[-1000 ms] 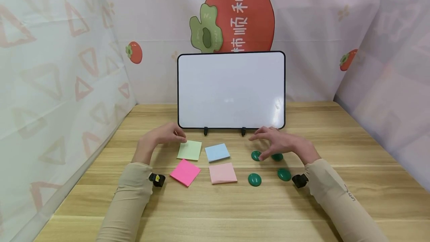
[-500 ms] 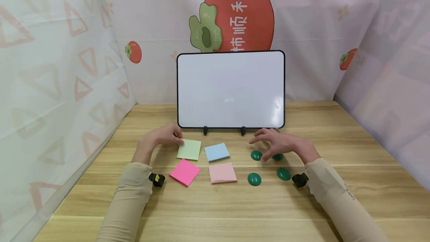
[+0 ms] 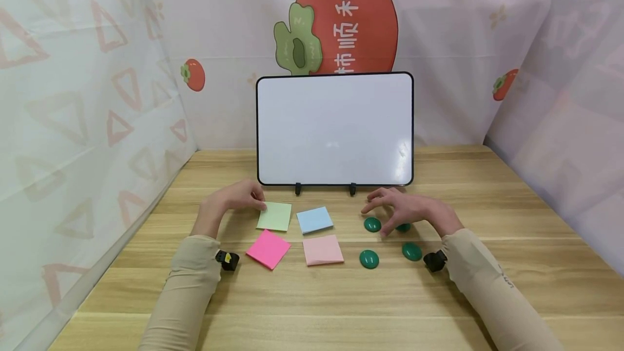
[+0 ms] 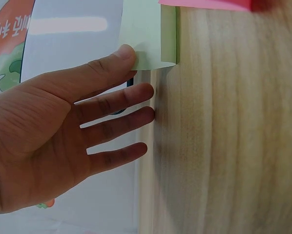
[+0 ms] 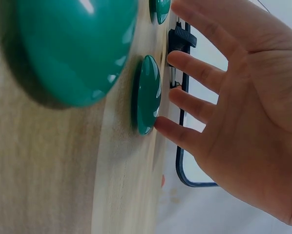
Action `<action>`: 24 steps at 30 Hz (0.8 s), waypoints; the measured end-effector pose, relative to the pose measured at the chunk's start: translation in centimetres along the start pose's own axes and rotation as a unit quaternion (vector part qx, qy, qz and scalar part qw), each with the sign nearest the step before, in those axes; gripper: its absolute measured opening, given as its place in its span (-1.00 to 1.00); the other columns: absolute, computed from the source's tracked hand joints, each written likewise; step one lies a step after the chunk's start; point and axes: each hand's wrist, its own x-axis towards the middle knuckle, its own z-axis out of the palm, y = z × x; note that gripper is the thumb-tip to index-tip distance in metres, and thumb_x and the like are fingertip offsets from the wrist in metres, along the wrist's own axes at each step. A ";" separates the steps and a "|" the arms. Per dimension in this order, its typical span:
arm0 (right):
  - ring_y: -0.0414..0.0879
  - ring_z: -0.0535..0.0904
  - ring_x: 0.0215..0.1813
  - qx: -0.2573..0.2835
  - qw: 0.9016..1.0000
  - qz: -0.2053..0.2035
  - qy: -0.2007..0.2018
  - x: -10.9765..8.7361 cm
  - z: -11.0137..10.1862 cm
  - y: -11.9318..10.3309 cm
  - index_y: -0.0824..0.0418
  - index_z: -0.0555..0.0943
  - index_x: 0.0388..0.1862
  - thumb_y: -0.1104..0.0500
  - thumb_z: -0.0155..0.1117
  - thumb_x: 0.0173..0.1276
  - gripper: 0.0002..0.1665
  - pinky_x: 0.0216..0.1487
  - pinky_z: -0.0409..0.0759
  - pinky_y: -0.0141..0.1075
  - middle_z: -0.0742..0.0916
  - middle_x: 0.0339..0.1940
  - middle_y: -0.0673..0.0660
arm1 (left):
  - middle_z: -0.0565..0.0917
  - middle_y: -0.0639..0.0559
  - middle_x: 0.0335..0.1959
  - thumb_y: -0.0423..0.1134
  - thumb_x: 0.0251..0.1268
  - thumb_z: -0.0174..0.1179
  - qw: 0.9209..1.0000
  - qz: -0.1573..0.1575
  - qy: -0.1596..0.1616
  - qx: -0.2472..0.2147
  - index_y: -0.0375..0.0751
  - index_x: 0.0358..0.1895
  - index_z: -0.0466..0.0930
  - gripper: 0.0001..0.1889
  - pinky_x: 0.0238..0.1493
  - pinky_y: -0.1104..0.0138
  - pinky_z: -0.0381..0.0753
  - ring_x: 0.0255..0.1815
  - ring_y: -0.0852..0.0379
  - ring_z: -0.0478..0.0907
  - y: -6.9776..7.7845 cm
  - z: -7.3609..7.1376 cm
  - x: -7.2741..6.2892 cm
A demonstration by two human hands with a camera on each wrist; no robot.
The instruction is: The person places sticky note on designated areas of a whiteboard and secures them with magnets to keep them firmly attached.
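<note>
- The left hand (image 3: 239,195) pinches the green note (image 3: 274,216) at its corner toward the tabletop's (image 3: 312,302) far left corner, thumb on top; 3 other fingers stretch out apart.
- The green note is left of the tabletop's middle, nearer the far edge than the near edge; whether it lies fully flat is hard to tell.
- The right hand (image 3: 407,206) is spread wide, thumb well away from the fingers, with hold of nothing.
- Its thumb tip is between the far-left disc (image 3: 372,225) and the partly hidden far-right disc (image 3: 403,227); contact cannot be told.
- Closer to the near edge sit the near-left disc (image 3: 369,259) and near-right disc (image 3: 411,252), all 4 green.
- The blue note (image 3: 314,220) lies just beside the green note, toward the right edge; the bright pink note (image 3: 268,249) and pale pink note (image 3: 323,250) lie nearer the near edge.
- A whiteboard (image 3: 335,129) stands upright near the far edge.
</note>
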 end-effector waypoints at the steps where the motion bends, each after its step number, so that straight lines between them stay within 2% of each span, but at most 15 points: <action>1: 0.31 0.07 0.52 -0.002 1.000 -0.001 -0.001 0.0 0.0 0.0 -0.12 0.59 0.26 -0.09 0.55 0.12 -0.31 0.35 0.12 0.40 0.29 0.53 0.20 | 0.63 0.05 -0.36 -0.21 0.25 0.35 1.000 -0.001 0.000 0.000 -0.16 -0.38 0.71 -0.89 -0.28 0.33 0.41 -0.35 0.18 0.40 0.0 0.0 0.0; 14: 0.31 0.06 0.52 -0.024 1.000 -0.014 -0.006 0.0 0.2 0.5 -0.22 0.63 0.20 -0.04 0.51 0.19 -0.44 0.35 0.09 0.42 0.33 0.52 0.19 | 0.63 0.07 -0.37 -0.20 0.25 0.36 1.000 -0.004 -0.002 -0.002 -0.14 -0.38 0.71 -0.89 -0.29 0.33 0.40 -0.36 0.18 0.39 -0.2 0.1 0.0; 24: 0.25 0.15 0.46 -0.018 0.999 -0.027 0.006 0.2 0.2 0.3 -0.20 0.72 0.03 0.03 0.54 0.15 -0.58 0.37 0.15 0.33 0.43 0.43 0.17 | 0.62 0.06 -0.37 -0.22 0.24 0.36 1.000 -0.002 0.000 -0.005 -0.14 -0.39 0.72 -0.90 -0.30 0.33 0.39 -0.37 0.17 0.38 -0.1 0.1 -0.1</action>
